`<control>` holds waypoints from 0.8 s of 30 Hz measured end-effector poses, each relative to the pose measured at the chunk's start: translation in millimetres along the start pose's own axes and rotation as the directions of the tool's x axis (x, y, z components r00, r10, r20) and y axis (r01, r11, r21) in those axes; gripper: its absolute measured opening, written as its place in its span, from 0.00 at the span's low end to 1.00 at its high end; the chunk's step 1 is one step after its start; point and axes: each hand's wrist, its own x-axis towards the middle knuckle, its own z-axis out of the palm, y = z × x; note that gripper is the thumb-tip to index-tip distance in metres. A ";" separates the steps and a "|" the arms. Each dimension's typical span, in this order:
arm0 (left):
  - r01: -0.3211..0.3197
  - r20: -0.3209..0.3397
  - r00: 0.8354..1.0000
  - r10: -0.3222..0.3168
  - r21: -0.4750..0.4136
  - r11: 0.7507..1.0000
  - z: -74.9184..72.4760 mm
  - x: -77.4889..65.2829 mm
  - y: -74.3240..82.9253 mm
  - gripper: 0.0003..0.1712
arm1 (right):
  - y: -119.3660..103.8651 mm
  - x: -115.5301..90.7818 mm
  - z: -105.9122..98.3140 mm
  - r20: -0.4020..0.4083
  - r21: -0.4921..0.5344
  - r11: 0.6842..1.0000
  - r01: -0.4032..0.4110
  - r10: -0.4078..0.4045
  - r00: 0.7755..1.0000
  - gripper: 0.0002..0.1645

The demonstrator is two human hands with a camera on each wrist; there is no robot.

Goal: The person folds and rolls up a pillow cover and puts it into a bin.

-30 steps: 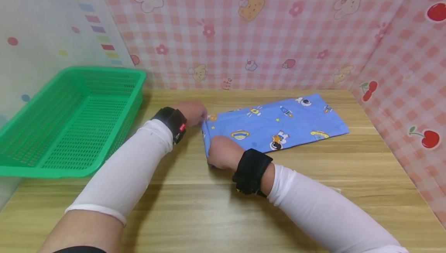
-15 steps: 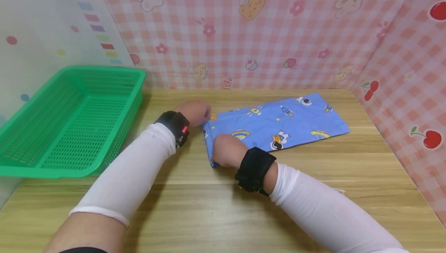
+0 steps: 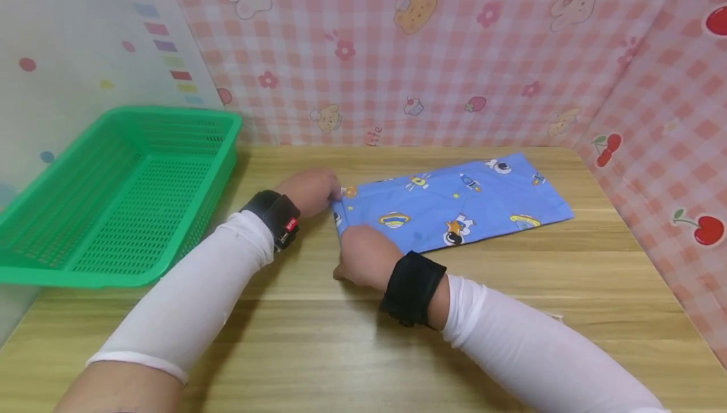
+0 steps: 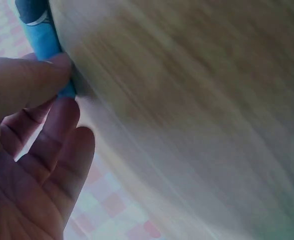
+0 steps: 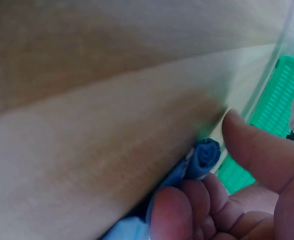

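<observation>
A blue cloth (image 3: 431, 204) printed with astronauts, rockets and planets lies flat as a long folded strip. Its left end is rolled into a narrow roll, whose coiled end (image 5: 207, 155) shows in the right wrist view. At the roll's far end my left hand (image 3: 311, 192) pinches the cloth between thumb and fingertip, its other fingers loosely bent. My right hand (image 3: 369, 255) is at the near end, curled fingers (image 5: 172, 212) against the roll. The right thumb (image 5: 257, 150) stands out, apart from the cloth. In the head view the right hand hides the near corner.
A green plastic basket (image 3: 161, 268) with slotted sides stands on the left of the wooden table (image 3: 318, 356). Pink checked walls (image 3: 363, 72) close off the back and right sides. A small white scrap (image 3: 555, 316) lies near the right forearm.
Both hands stay at the cloth's left end with small shifts. The right thumb now sticks out to the left, and the near corner of the roll, visible half a second ago, is covered.
</observation>
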 end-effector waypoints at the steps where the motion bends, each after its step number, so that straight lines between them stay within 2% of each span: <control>1: -0.012 -0.004 1.000 0.012 0.015 1.000 -0.3 -0.7 0.2 0.11 | -0.4 -0.7 0.1 -0.001 0.010 1.000 -0.003 0.003 1.000 0.14; 7: -0.058 -0.028 0.998 0.060 0.061 0.996 -1.3 -3.3 0.1 0.10 | 5.2 1.8 1.3 0.020 0.027 1.000 -0.008 0.008 1.000 0.11; 16: -0.066 0.010 0.998 0.065 0.056 0.996 -0.5 -0.3 -4.3 0.09 | 13.3 7.6 -4.0 0.082 0.061 0.996 -0.070 0.065 0.994 0.15; 20: -0.042 0.045 0.998 0.040 0.056 0.998 -2.1 4.1 -4.3 0.09 | 16.3 9.7 -8.1 0.118 0.074 0.991 -0.111 0.102 0.988 0.16; 24: -0.008 0.091 0.996 0.003 0.050 0.999 -6.4 9.2 -1.6 0.08 | 19.6 10.5 -10.5 0.119 0.059 0.991 -0.123 0.116 0.986 0.16</control>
